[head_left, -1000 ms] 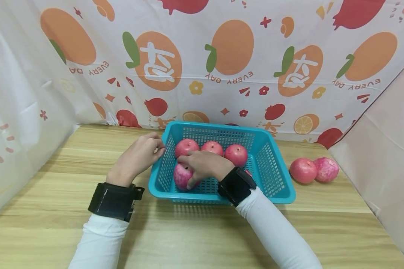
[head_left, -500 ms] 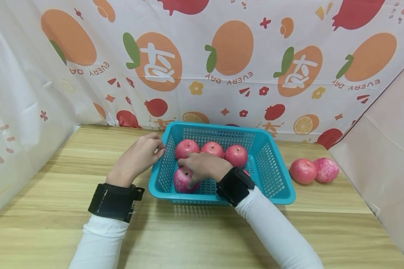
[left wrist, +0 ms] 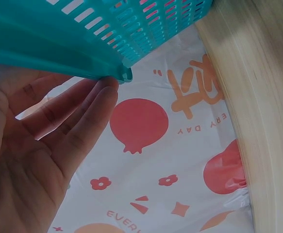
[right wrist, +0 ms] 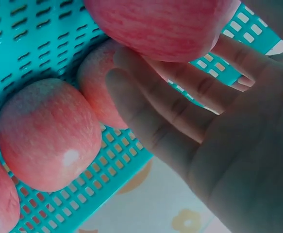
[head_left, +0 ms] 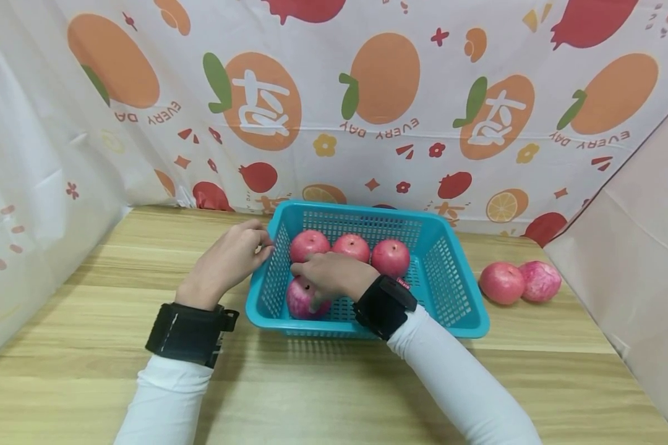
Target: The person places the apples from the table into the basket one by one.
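Observation:
In the head view, my right hand [head_left: 334, 276] reaches into a blue plastic basket [head_left: 367, 331] and grips a streaky pink apple [head_left: 300, 301] at its front left corner. Its thumb lies on the near side, its fingers on the far side. The right wrist view shows this apple [right wrist: 160, 26] against my fingers [right wrist: 153, 111]. Behind it stand three apples in a row: a left one [head_left: 307, 244], a middle one [head_left: 352, 243] and a right one [head_left: 391, 256]. My left hand [head_left: 225, 262] holds the basket's left rim; in the left wrist view its fingertips [left wrist: 107, 85] touch the rim's edge.
Two more apples, a smooth one [head_left: 501, 283] and a mottled one [head_left: 540, 281], touch each other on the wooden table [head_left: 312, 395] right of the basket. A fruit-print cloth [head_left: 334, 167] hangs just behind. A small red label [head_left: 403, 282] shows inside the basket.
The gripped apple has shifted slightly down in the view, toward the basket's near wall, and my right hand and wrist have eased a little left. My left hand stays on the rim.

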`<state>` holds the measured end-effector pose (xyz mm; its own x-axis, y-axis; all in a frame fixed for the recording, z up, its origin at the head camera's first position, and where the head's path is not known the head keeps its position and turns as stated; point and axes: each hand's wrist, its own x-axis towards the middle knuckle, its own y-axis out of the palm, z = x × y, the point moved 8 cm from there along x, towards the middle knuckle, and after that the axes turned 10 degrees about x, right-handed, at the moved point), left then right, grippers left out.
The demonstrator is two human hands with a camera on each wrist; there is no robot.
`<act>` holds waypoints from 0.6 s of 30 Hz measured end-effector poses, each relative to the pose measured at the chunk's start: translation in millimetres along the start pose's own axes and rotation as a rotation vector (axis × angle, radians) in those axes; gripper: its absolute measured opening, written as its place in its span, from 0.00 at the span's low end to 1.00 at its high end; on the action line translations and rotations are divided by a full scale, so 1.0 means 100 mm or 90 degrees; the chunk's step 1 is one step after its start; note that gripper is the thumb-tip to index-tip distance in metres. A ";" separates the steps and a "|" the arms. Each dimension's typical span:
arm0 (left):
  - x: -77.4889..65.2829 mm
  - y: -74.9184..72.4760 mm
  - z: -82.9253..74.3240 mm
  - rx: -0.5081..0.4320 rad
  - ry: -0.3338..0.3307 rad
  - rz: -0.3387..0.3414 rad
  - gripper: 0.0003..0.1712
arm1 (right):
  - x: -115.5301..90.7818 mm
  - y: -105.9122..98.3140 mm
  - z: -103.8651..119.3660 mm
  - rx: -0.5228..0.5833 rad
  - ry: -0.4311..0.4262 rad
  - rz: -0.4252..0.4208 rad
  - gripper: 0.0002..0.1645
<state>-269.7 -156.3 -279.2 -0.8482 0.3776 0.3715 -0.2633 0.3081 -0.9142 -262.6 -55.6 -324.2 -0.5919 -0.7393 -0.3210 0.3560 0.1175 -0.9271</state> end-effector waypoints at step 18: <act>0.02 -0.01 -0.01 0.005 0.011 -0.004 0.06 | 0.02 -0.01 -0.02 0.013 0.025 0.022 0.45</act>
<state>-271.1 -155.3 -277.4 -0.8385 0.3902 0.3803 -0.2724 0.3044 -0.9128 -265.6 -55.7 -324.1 -0.6061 -0.7088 -0.3609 0.3917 0.1289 -0.9110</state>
